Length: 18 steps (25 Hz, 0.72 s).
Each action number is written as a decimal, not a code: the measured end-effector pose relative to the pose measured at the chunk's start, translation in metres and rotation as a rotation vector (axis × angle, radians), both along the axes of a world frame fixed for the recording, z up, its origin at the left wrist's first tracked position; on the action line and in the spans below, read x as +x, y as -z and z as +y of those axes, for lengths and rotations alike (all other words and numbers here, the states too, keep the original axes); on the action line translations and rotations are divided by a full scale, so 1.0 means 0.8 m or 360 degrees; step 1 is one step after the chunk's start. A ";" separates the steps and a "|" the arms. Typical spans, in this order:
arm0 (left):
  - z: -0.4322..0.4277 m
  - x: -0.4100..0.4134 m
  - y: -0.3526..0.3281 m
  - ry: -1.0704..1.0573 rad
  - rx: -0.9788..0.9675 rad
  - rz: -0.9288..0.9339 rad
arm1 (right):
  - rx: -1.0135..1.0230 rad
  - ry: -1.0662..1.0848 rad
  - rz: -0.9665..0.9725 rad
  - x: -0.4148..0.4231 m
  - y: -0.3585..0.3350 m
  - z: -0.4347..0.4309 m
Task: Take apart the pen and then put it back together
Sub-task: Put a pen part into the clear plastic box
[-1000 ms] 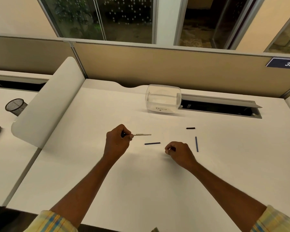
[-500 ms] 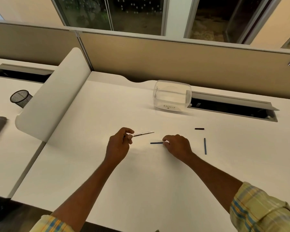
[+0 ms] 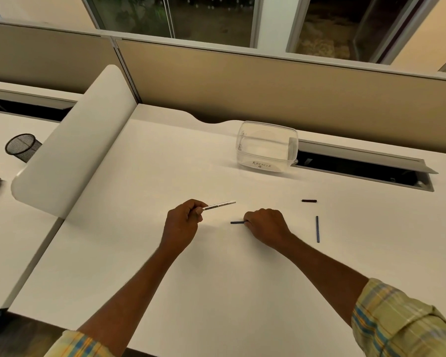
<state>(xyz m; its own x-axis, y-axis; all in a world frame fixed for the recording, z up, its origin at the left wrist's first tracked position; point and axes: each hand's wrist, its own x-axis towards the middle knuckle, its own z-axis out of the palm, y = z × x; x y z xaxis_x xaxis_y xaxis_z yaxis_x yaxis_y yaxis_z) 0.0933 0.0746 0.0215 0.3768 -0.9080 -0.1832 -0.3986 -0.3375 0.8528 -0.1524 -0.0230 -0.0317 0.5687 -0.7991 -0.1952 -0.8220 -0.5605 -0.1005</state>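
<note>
The pen lies in parts on the white desk (image 3: 216, 279). My left hand (image 3: 182, 222) grips the white pen barrel (image 3: 220, 205), which points right and slightly up off the desk. My right hand (image 3: 265, 226) rests on the desk with its fingertips closed on the right end of a short dark blue stick (image 3: 238, 222) that lies flat. A longer blue stick (image 3: 317, 229) lies to the right of that hand, running front to back. A small black piece (image 3: 309, 201) lies beyond it.
A clear plastic tub (image 3: 267, 146) marked "Recycle" stands at the back of the desk, next to an open cable slot (image 3: 358, 170). A white curved divider (image 3: 72, 145) rises on the left, with a black mesh cup (image 3: 21, 146) behind it.
My right hand has moved left to the short blue stick and closed its fingertips on it. My left hand has lifted the white barrel slightly.
</note>
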 end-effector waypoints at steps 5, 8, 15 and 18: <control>-0.011 -0.007 0.003 0.0016 0.0003 0.0028 | -0.0002 -0.0015 0.0025 0.001 0.001 -0.006; -0.018 -0.008 0.007 0.0020 0.0008 0.0046 | 0.0050 0.0100 -0.0056 -0.003 -0.009 -0.018; -0.031 -0.012 0.022 0.0043 0.0012 0.0003 | -0.0073 0.0408 -0.0328 -0.021 -0.060 -0.091; -0.039 -0.017 0.027 0.0046 0.0031 0.0037 | -0.0157 0.0475 -0.0438 -0.023 -0.085 -0.133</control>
<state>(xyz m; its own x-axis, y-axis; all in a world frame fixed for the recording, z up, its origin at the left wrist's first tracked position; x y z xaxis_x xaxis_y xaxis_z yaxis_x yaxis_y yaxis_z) 0.0801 0.0432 -0.0002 0.3457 -0.9147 -0.2093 -0.3885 -0.3426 0.8554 -0.1709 -0.1292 0.0365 0.3296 -0.9440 0.0179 -0.8997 -0.3198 -0.2970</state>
